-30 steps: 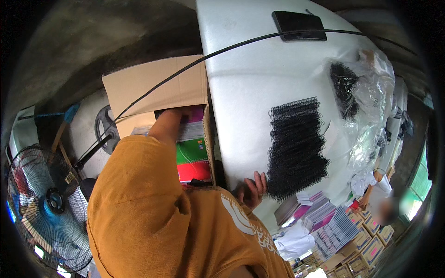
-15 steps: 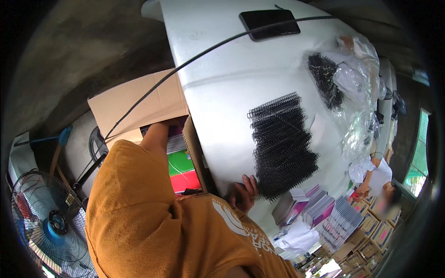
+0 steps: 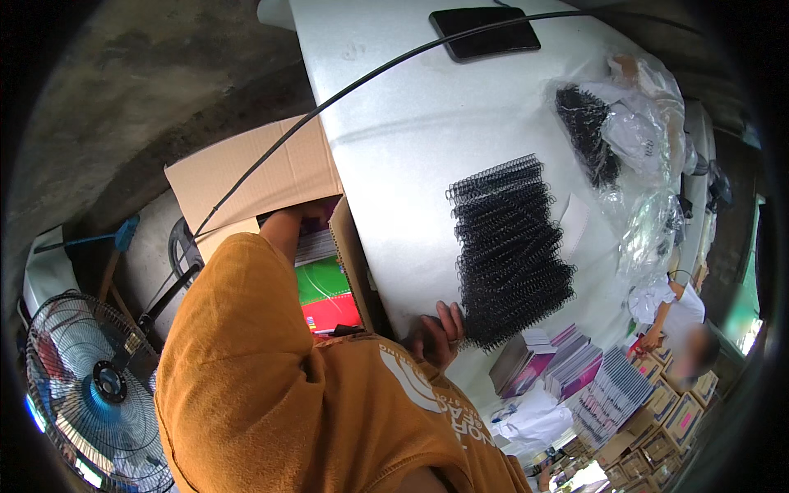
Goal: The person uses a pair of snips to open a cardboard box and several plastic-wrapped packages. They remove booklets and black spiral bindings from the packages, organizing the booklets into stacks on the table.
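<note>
My left hand point(image 3: 309, 215) reaches down into an open cardboard box point(image 3: 246, 175) at the left, its fingers hidden in the shade inside. Books or notebooks lie in the box, among them a green and red cover point(image 3: 323, 283). On the white tabletop point(image 3: 386, 189) my right hand point(image 3: 438, 335) rests at the near edge, fingers slightly bent and apart, nothing visible in them. Just beside its fingertips lies a thick stack of black spiral binding coils point(image 3: 514, 255). The right forearm is hidden behind my orange shirt.
A black phone point(image 3: 485, 34) lies at the far edge, and a black cable point(image 3: 362, 80) crosses above. Clear plastic bags point(image 3: 641, 140) with more coils lie right. Stacked booklets point(image 3: 608, 394) stand nearer. A fan point(image 3: 103, 382) is at left. Another person point(image 3: 678, 316) works by cartons point(image 3: 678, 415).
The whole view has shifted slightly. My left hand stays in the box, and my right hand stays at the table edge beside the coils.
</note>
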A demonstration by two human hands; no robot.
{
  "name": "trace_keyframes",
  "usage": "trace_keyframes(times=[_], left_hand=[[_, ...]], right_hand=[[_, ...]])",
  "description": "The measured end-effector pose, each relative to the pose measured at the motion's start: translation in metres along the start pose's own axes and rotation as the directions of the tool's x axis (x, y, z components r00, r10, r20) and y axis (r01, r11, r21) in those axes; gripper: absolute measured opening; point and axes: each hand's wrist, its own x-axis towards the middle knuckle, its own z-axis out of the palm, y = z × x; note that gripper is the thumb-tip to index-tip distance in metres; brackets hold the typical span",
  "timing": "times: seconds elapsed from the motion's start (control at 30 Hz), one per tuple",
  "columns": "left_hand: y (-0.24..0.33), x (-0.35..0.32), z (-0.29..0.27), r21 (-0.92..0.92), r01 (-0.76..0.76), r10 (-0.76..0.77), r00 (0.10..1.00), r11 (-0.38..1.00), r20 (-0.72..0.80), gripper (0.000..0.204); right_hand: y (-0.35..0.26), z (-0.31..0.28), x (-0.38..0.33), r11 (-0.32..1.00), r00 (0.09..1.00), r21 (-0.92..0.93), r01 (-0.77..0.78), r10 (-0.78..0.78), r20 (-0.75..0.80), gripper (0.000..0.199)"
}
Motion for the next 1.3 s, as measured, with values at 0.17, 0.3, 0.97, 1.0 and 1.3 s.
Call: trace_keyframes(times=[0.17, 0.3, 0.97, 1.0, 1.3], left_hand=[[0.010, -0.010, 0.003, 0.023, -0.016, 0.016, 1.000, 1.000, -0.002, 0.045], [0.018, -0.026, 0.001, 0.062, -0.022, 0.022, 1.000, 0.998, -0.004, 0.045], [0.150, -0.264, -0.134, 0.355, 0.167, -0.081, 0.966, 0.920, -0.244, 0.083], [0.154, -0.276, -0.145, 0.320, 0.169, -0.088, 0.963, 0.932, -0.254, 0.083], [0.127, -0.406, -0.202, -0.470, -0.255, 0.064, 0.921, 0.845, -0.384, 0.055]], right_hand=[[0.000, -0.005, 0.000, 1.000, 1.000, 0.005, 0.004, -0.004, 0.020, 0.032], [-0.005, -0.011, 0.001, 0.999, 0.996, 0.016, -0.043, 0.041, 0.084, 0.029], [-0.012, -0.011, 0.000, 0.998, 0.999, 0.054, -0.042, 0.043, -0.002, 0.022], [-0.011, -0.011, 0.000, 0.998, 0.999, 0.059, -0.035, 0.036, -0.014, 0.022], [-0.039, -0.009, -0.007, 0.901, 0.926, 0.214, 0.377, -0.363, -0.102, 0.024]])
